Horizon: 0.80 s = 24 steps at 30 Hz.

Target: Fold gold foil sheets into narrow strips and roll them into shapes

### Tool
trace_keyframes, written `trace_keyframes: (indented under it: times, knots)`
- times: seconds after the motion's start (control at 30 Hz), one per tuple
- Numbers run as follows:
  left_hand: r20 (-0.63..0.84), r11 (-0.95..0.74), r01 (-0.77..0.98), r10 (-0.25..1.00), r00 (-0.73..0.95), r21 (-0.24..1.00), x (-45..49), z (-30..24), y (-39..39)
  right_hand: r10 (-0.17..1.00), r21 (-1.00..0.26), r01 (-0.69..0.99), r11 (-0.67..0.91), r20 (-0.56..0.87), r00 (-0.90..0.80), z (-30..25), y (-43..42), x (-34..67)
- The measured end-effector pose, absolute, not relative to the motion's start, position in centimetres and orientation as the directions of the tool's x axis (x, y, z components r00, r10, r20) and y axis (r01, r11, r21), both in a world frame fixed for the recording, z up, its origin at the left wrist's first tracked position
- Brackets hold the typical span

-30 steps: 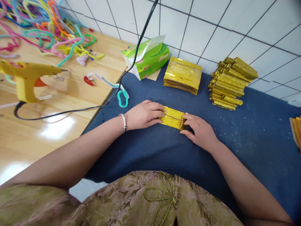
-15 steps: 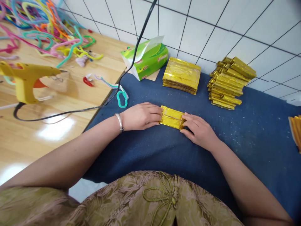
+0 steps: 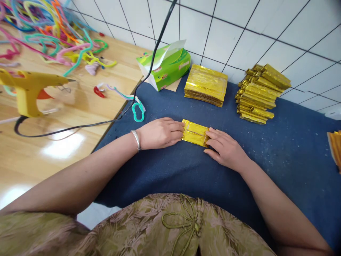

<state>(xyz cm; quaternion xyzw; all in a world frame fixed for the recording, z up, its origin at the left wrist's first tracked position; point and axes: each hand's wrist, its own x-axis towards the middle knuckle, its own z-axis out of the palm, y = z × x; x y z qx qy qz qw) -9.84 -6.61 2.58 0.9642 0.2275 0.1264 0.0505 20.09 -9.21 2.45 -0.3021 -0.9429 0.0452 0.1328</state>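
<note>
A folded sheet of gold foil paper (image 3: 195, 133) lies flat on the dark blue cloth in front of me, with creases running along it. At its left end, the fingers of my left hand (image 3: 161, 133) are pressed together on the edge. The fingers of my right hand (image 3: 225, 146) grip the right end, with the thumb at the near corner. Behind the paper stands a flat stack of gold foil paper (image 3: 205, 83). To its right is a pile of narrow folded gold foil pieces (image 3: 258, 94).
A green tissue pack (image 3: 170, 67) stands near the tiled wall. On the wooden table at left are a yellow glue gun (image 3: 29, 89) and tangled pipe cleaners (image 3: 53, 35). A black cable (image 3: 153, 58) crosses the view. More foil paper (image 3: 335, 147) is at the right edge.
Both hands stay at the two ends of the gold foil paper. My left wrist has shifted very slightly; otherwise everything lies as before.
</note>
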Motion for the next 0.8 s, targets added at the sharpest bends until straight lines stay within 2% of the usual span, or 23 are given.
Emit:
trace_keyframes:
  times: [0.2,0.4,0.5,0.8]
  knots:
    - [0.231,-0.899,0.425,0.438,0.868,0.107,-9.8,2.4,-6.7,0.574,-0.133,0.56,0.818,0.256,-0.778,2.0,-9.2,20.2]
    - [0.266,-0.893,0.427,0.451,0.852,0.144,-9.6,2.4,-6.8,0.597,-0.174,0.573,0.8,0.312,-0.739,1.6,-9.1,20.1]
    - [0.263,-0.889,0.442,0.459,0.849,0.124,-9.5,2.4,-6.9,0.605,-0.182,0.579,0.794,0.33,-0.725,1.4,-9.1,20.0]
    - [0.259,-0.882,0.453,0.472,0.843,0.131,-9.3,2.5,-7.0,0.625,-0.207,0.59,0.78,0.293,-0.724,1.5,-9.4,19.9]
